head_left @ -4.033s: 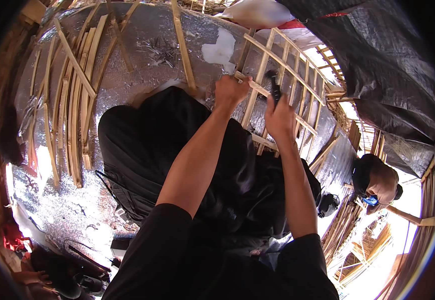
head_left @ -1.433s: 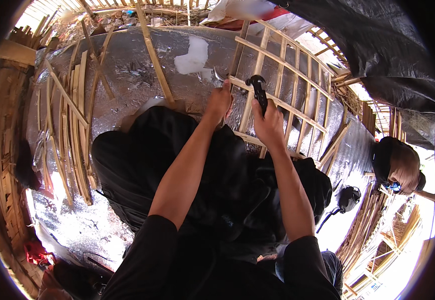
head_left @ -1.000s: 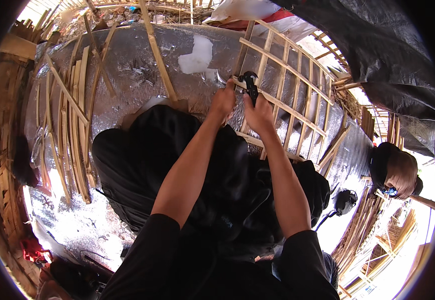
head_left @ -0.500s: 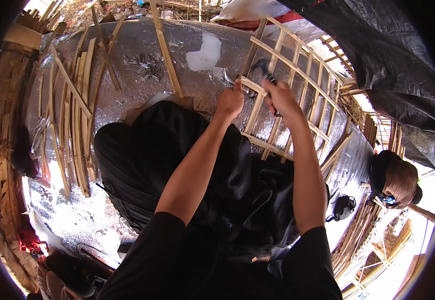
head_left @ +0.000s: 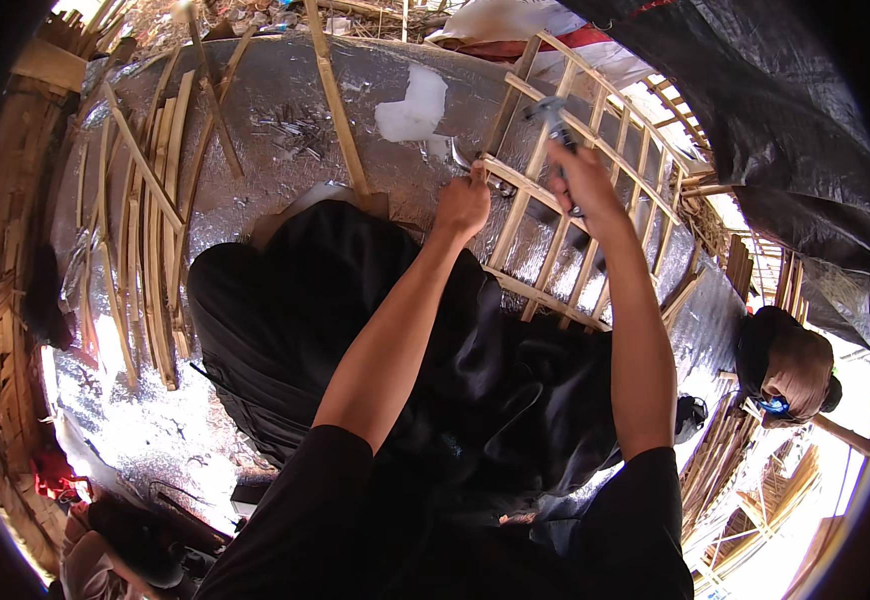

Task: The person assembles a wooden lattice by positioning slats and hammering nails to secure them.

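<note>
My right hand (head_left: 587, 185) is closed round the handle of a hammer (head_left: 549, 108), its head raised over the lattice of pale wooden slats (head_left: 522, 182). At the left end of one crosspiece, my left hand (head_left: 464, 208) has its fingers closed against the slat. Whether those fingers also pinch a nail is too small to tell. The lattice lies on a silvery foil sheet (head_left: 395, 190), to the right of my bent legs in black cloth.
Loose slats (head_left: 160, 230) lie at the left, and one long slat (head_left: 333, 100) stretches away from my knees. Small dark nail-like pieces (head_left: 298, 133) and a white patch (head_left: 413, 108) are on the sheet. Another person (head_left: 793, 368) is at the right; black tarpaulin (head_left: 745, 90) hangs above.
My right hand has lifted the hammer up and to the right, away from the slat's end. My left hand stays at nearly the same spot.
</note>
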The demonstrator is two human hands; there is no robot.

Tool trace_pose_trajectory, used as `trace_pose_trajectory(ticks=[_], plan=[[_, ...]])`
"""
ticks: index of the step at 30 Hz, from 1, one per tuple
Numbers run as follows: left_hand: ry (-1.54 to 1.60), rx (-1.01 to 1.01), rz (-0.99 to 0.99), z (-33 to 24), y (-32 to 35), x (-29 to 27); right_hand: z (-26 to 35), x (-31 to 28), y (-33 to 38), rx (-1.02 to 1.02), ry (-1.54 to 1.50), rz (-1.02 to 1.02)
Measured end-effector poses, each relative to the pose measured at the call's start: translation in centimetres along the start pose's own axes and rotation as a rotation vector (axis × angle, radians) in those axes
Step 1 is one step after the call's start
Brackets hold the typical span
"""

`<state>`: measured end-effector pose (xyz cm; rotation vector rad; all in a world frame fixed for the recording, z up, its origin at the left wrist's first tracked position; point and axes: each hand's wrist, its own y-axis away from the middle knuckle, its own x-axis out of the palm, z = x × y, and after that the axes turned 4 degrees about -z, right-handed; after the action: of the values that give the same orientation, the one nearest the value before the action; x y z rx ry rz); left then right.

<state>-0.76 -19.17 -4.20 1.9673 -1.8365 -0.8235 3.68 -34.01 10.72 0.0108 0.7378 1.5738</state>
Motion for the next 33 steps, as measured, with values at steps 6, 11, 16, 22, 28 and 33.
trace_pose_trajectory(ticks=[6,11,16,22,28,33], plan=[[0.151,-0.026,0.061,0.4,-0.9,-0.5,2.1,0.0,0.7,-0.133,0.355,0.017],[0.512,-0.092,0.228,-0.3,0.7,-1.6,-1.5,1.2,3.6,-0.25,0.644,-0.078],[0.375,-0.059,0.178,-0.3,0.6,-1.3,-7.0,2.2,4.3,-0.443,0.7,-0.144],[0.126,-0.08,0.067,-1.0,0.1,-0.3,-3.5,3.4,5.3,-0.464,0.614,-0.262],[0.084,-0.07,0.05,-1.0,0.0,-0.9,-0.8,4.7,4.6,-0.305,0.665,-0.2],[0.083,-0.043,0.009,-0.7,-0.3,-0.8,-0.2,4.8,4.7,-0.144,0.634,-0.225]])
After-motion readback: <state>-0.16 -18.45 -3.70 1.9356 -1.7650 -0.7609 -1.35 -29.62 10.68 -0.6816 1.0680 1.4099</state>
